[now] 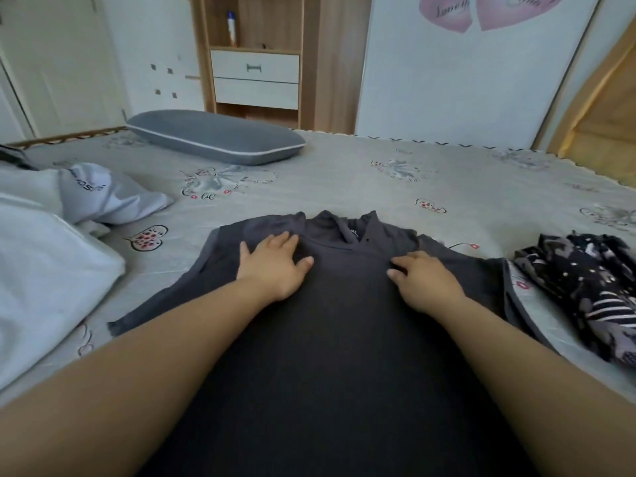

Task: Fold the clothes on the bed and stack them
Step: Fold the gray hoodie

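A dark grey shirt (pixel 344 304) lies spread flat on the bed (pixel 344 180), collar pointing away from me. My left hand (pixel 272 266) rests flat on its left shoulder area, fingers spread. My right hand (pixel 423 280) presses on the right shoulder area, fingers slightly bent against the cloth. A black patterned garment (pixel 585 290) lies crumpled at the right. White and light grey clothes (pixel 51 242) are heaped at the left.
A grey pillow (pixel 216 137) lies at the far side of the bed. Behind it stand a wooden shelf unit with white drawers (pixel 256 77) and a white wardrobe door (pixel 464 80). The bed sheet is pale grey with heart prints.
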